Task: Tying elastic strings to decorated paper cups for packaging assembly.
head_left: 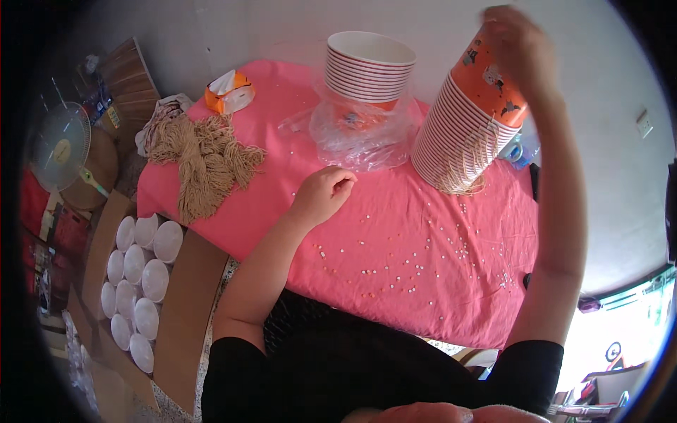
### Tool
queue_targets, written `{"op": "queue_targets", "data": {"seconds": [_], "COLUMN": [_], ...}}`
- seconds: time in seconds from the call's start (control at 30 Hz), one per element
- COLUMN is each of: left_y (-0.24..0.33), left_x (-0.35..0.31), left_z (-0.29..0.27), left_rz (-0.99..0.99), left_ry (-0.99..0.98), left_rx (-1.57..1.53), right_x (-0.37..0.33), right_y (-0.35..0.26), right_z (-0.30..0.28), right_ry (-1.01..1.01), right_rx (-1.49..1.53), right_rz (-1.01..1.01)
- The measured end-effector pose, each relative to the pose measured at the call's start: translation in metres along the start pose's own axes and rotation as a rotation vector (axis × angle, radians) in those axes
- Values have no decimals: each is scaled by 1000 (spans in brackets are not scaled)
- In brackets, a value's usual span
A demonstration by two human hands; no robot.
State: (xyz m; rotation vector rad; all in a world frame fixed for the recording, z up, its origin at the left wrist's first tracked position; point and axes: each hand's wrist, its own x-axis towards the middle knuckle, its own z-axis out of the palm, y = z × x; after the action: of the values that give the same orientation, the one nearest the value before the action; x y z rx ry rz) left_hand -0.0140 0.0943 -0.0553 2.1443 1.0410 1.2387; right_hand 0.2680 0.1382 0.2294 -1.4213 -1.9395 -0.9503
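Head: right hand (520, 58), blurred, grip unclear, atop part-strung orange paper buckets (457, 123), one o'clock; left hand (326, 195) curled shut; beige string bundle (204, 161) unused, ten o'clock.

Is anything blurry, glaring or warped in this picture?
Head view: the bare right hand is smeared by blur, the bare left hand looks sharper; head view: glare washes out the bright opening at lower right; head view: the crinkled clear plastic bag glints, and a dark, curved fisheye border rounds the corners.

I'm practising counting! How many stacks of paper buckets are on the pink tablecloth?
2: a tall upside-down stack by the right hand; a shorter upright stack farther left.
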Motion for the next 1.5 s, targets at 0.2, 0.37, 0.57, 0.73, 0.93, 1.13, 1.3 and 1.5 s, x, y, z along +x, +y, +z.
{"op": "queue_targets", "data": {"seconds": [0.2,0.37,0.57,0.73,0.93,1.13,1.3,1.5], "left_y": [-10,-10,-8,-14,-14,-15,-13,-8], "left_x": [5,7,7,6,5,12,18,15], "left_z": [6,4,3,5,5,3,-23,-34], "left_rz": [5,-5,6,52,24,-40,-188,-372], "left_ry": [-1,25,14,21,21,204,425,360], "left_rx": [-11,10,-5,-13,-26,-16,-522,-1236], "right_x": [-14,2,23,28,27,33,-3,-76], "right_y": [-81,-91,-80,-80,-76,-38,-45,-69], "right_z": [93,120,114,112,102,69,3,3], "right_ry": [-195,-282,-487,-511,-270,194,-121,-391], "right_rx": [62,145,271,288,198,577,1030,1334], "right_rz": [-325,-277,-288,-244,-121,-113,-10,-301]}}
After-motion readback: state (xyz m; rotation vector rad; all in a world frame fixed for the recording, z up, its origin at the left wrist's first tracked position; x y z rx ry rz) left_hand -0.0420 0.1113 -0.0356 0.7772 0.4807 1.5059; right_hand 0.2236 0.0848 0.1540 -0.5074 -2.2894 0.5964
